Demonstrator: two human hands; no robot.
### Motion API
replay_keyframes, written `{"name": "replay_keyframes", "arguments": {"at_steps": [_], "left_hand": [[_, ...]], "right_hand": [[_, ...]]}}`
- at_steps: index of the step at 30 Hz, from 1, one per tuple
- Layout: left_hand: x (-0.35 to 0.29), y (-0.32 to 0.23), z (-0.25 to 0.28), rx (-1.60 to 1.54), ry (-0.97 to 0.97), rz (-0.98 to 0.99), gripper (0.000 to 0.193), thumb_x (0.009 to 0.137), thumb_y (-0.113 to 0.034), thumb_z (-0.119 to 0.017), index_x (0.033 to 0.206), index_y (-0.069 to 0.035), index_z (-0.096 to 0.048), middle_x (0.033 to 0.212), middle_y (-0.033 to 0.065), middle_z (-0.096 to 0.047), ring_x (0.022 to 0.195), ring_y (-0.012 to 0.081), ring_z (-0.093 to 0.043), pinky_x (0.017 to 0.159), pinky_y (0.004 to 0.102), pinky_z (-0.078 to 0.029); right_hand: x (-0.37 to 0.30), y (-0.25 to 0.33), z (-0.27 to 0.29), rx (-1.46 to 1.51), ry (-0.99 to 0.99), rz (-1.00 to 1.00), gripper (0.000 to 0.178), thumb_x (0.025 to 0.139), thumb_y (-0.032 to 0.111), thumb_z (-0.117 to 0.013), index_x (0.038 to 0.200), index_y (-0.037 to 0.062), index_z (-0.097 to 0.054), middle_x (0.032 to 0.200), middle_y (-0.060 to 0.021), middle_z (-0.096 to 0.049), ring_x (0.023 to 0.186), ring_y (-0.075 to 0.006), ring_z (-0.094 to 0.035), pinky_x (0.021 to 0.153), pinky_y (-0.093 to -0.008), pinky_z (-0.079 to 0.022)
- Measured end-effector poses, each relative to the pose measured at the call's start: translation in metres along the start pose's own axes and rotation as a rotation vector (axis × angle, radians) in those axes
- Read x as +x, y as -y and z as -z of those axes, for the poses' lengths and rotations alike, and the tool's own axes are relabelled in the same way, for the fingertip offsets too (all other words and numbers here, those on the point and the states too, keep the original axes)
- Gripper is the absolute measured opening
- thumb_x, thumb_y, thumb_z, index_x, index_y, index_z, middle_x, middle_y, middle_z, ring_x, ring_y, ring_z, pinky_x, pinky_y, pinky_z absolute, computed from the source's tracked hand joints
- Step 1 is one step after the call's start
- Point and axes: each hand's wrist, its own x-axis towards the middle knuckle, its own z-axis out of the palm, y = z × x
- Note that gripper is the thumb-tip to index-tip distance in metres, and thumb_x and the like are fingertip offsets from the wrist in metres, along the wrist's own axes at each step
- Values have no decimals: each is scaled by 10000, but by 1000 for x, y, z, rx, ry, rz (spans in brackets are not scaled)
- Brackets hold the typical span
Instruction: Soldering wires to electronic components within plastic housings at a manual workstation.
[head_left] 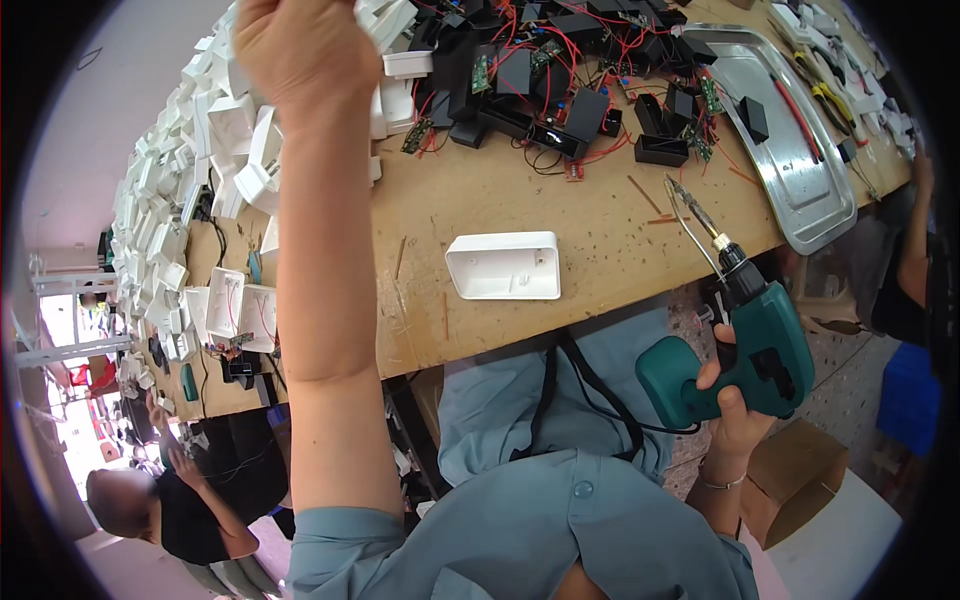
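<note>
My right hand [735, 415] is wrapped round the grip of a green soldering gun [790, 335]. Its metal tip points up and to the left over the table's front edge, with a thin feed tube beside it. My left arm stretches far across the table, and my left hand [300, 50] is at the upper edge beside the heap of white plastic housings [235, 125]. The left fingers are cut off by the picture's edge. Between my arms a single white plastic box [503, 268] lies on the table with its hollow side showing.
Black plastic cases [515, 75] with red wires and green circuit boards are heaped at the back. A metal tray [800, 190] at the right holds a black piece and a red stick; yellow-handled pliers [832, 105] lie beyond. Another person [200, 490] works at the left.
</note>
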Motion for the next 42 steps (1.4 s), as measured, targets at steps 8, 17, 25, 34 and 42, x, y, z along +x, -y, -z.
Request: {"name": "replay_keyframes", "arguments": {"at_steps": [8,17,25,34,42], "left_hand": [[-78,-58,87,688,357,-177,117,789,65,-591,892,25,-631,847,52,-595,761,95,-536,671,188,-435],[-159,-74,89,716,550,292,119,749,28,-611,863,4,-635,765,45,-576,677,101,-518,589,207,-397],[-178,-86,73,591,577,642,126,739,47,-608,852,6,-645,749,51,-562,629,96,-510,547,219,-387],[-224,-62,67,1024,624,123,116,722,22,-648,828,-24,-638,734,63,-544,621,173,-537,536,274,-427],[-231,-60,63,923,499,168,105,709,19,-668,804,-23,-654,708,52,-541,593,142,-512,498,235,-385]], "right_hand": [[14,-4,-35,485,221,-93,755,795,336,-650,1335,-10,-252,1265,-268,-416,740,-183,-582,568,-239,-485],[31,-15,-103,648,352,-311,783,821,374,-593,1383,41,-161,1396,-249,-210,1267,-349,-310,843,-349,-499],[28,-22,-109,699,199,-357,766,807,333,-628,1373,51,-195,1379,-192,-291,1263,-331,-324,1023,-436,-312],[31,-29,-102,571,352,-313,801,824,423,-563,1383,28,-148,1408,-215,-211,1313,-341,-207,1074,-403,-244],[33,-28,-100,581,372,-319,795,818,412,-576,1383,38,-160,1403,-217,-222,1304,-343,-230,1070,-411,-252]]}}
